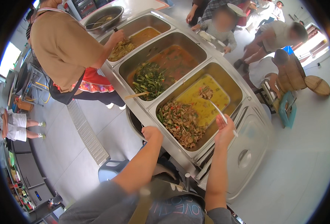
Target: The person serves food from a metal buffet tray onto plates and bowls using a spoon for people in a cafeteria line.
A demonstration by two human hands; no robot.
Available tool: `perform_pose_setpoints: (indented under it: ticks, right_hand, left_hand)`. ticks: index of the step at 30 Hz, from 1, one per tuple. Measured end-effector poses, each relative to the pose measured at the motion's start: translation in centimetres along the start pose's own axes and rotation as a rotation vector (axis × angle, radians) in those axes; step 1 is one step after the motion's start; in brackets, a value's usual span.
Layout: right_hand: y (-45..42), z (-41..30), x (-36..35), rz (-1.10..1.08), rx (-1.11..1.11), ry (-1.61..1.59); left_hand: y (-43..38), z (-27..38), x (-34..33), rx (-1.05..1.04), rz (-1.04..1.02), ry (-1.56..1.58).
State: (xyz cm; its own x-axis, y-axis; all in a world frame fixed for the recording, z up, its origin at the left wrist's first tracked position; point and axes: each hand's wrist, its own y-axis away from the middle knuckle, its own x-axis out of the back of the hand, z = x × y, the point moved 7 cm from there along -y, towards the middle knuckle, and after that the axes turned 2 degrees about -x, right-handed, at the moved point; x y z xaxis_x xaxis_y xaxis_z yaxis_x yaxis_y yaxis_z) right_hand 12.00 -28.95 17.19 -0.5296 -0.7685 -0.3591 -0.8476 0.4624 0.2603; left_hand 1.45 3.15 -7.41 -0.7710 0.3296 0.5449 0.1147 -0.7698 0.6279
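Note:
My right hand (223, 129) grips the white handle of a serving spoon (218, 109). The spoon's bowl, heaped with chopped meat, is over yellow broth in the nearest steel food pan (239, 84). A mound of sliced meat with green and red pieces (181, 123) fills that pan's near left part. My left hand (153, 133) is bent down at the steel counter's edge; its fingers are partly hidden, so what it holds cannot be told. The middle pan holds cooked greens (148, 79) in reddish broth, with wooden chopsticks (137, 95) across its rim.
A co-worker in a brown shirt (67, 44) reaches into the far pan at left. Across the counter, a small person holds a metal tray (214, 43). Steel lids (244, 158) lie at right. A blue plastic stool (110, 170) stands on the floor at left.

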Motion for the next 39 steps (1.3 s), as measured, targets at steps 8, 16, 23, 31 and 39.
perform_pose_setpoints:
  ticks: [8,16,23,31,39]
  right_hand:
    - [-4.2,-5.2,-0.4,0.025,0.101,-0.022]
    - [-7.5,-7.6,-1.6,0.138,0.117,-0.05]
    - [-12.0,-9.6,-2.2,0.179,0.174,-0.085]
    - [-19.3,-10.8,-3.6,0.16,0.219,-0.054]
    - [-20.8,-11.6,-4.1,0.159,0.223,-0.056]
  left_hand:
    - [3.5,0.5,2.6,0.31,-0.199,0.347]
    - [-1.2,2.1,-1.0,0.155,-0.406,0.352]
    - [-0.3,2.5,-0.3,0.152,-0.408,0.383]
    - [1.6,4.2,1.2,0.194,-0.262,0.328]
    - [3.6,5.5,2.1,0.129,-0.219,0.319]
